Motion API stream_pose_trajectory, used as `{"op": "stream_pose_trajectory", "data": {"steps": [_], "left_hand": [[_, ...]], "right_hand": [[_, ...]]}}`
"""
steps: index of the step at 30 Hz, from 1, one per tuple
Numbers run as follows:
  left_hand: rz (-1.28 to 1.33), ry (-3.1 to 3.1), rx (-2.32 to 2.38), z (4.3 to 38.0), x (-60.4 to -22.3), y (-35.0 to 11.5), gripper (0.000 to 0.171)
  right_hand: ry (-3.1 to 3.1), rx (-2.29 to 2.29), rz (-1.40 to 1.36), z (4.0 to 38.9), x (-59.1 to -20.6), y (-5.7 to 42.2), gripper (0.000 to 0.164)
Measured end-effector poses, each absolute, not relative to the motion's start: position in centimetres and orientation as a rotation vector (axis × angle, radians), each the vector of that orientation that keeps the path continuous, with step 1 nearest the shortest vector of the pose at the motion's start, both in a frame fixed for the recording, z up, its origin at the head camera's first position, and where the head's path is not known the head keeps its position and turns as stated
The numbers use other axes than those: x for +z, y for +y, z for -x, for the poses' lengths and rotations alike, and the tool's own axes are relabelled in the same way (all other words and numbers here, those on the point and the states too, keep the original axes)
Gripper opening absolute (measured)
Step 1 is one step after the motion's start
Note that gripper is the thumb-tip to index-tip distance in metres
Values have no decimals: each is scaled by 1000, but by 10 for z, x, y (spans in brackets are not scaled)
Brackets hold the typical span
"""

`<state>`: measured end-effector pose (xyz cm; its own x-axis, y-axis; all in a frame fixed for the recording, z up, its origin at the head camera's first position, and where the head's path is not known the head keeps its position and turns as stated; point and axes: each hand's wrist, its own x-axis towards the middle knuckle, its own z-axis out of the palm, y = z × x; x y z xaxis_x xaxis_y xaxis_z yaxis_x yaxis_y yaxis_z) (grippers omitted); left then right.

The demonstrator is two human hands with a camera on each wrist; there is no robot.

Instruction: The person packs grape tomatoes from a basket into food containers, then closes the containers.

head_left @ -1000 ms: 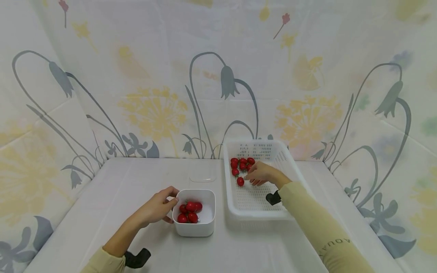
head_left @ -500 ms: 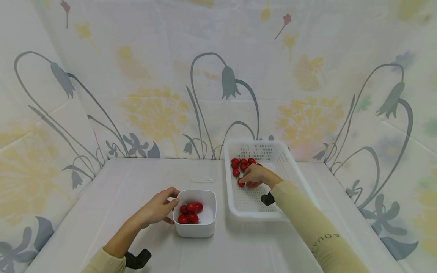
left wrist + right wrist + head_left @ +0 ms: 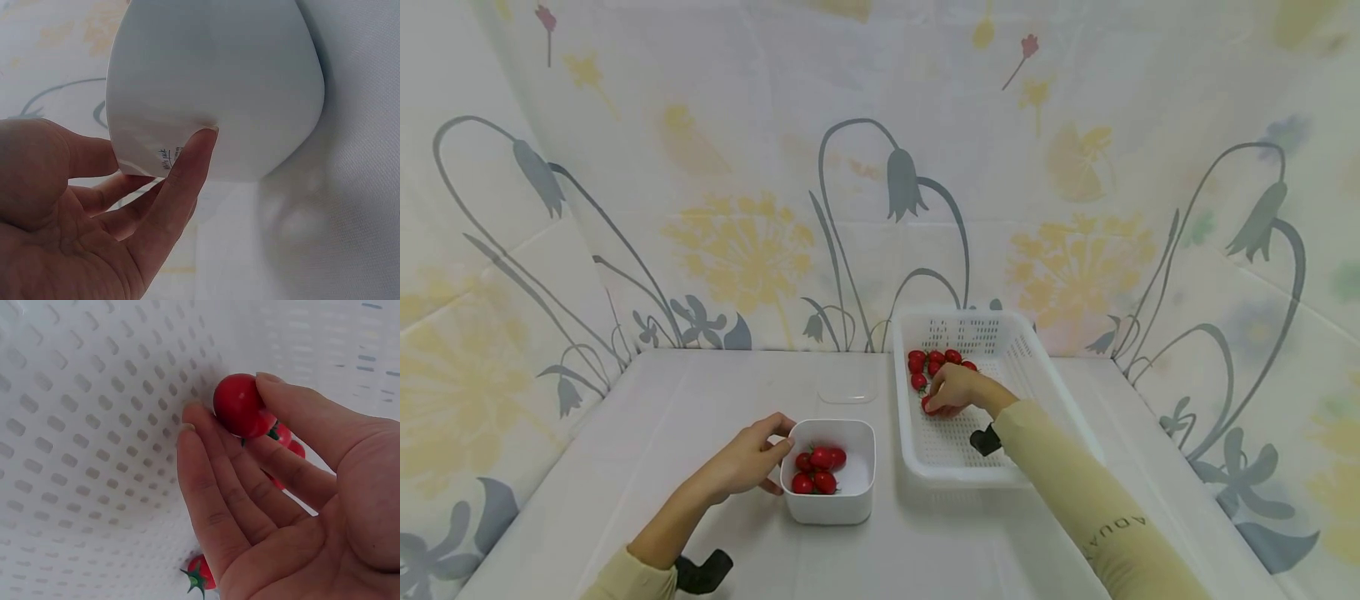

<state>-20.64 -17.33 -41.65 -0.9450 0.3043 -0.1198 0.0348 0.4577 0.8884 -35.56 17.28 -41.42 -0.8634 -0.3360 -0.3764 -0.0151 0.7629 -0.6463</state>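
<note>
My right hand (image 3: pixel 957 389) reaches into a white perforated basket (image 3: pixel 958 477) at the right. In the right wrist view, its thumb and fingers pinch a cherry tomato (image 3: pixel 237 405) above the basket floor. More cherry tomatoes (image 3: pixel 917 358) lie near the basket's left and far side, and one with a green calyx (image 3: pixel 200 575) shows below the fingers. My left hand (image 3: pixel 748 457) holds the left side of a small white box (image 3: pixel 829 510); one fingertip presses the outer wall (image 3: pixel 212 75) in the left wrist view. Several cherry tomatoes (image 3: pixel 822 458) sit inside that box.
A clear flat lid (image 3: pixel 846 393) lies on the white table (image 3: pixel 700 400) behind the box. The basket stands to the right of the box, with a narrow gap between them. A flower-printed cloth (image 3: pixel 737 167) hangs at the back and sides.
My right hand has moved slightly left, closed onto the nearest cherry tomato in the basket, and now pinches it. The left hand stays on the box.
</note>
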Motion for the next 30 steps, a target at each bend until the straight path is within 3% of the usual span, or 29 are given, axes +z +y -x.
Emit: {"op": "stream_pose_trajectory", "data": {"steps": [13, 30], "left_hand": [[-287, 2455, 1488, 206, -417, -173, 25], [-300, 2454, 1480, 206, -417, -173, 26]], "right_hand": [[2392, -960, 461, 347, -401, 176, 25], [2328, -999, 633, 327, -377, 179, 25]]}}
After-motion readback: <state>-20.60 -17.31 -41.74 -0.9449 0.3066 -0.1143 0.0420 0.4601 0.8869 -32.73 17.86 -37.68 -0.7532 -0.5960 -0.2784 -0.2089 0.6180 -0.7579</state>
